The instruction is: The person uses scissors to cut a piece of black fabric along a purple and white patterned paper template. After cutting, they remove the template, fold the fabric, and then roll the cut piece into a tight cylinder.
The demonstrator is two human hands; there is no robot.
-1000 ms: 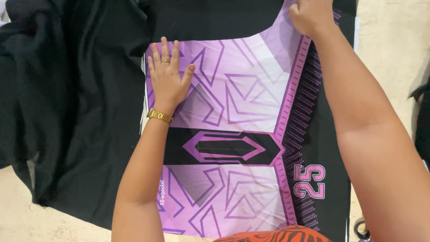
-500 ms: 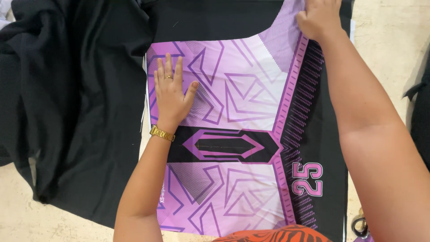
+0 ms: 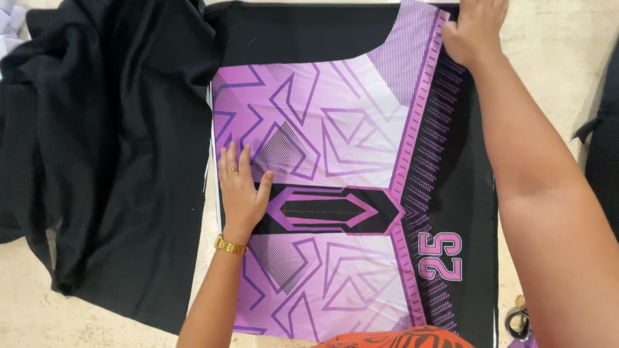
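Note:
A purple, white and black printed fabric panel with geometric shapes lies flat before me, a pink number on its black right band. My left hand, with a ring and a gold bracelet, presses flat on the panel's left side, fingers together. At the top right my right hand rests on the panel's upper edge, fingers curled over the cloth. Whether it pinches the cloth cannot be told.
A heap of loose black cloth covers the left side, overlapping the panel's edge. The pale work surface shows at right and bottom left. Dark fabric hangs at the far right. Scissor handles peek out at bottom right.
My left hand has slid down along the panel's left side toward me. My right hand has stayed at the top right edge.

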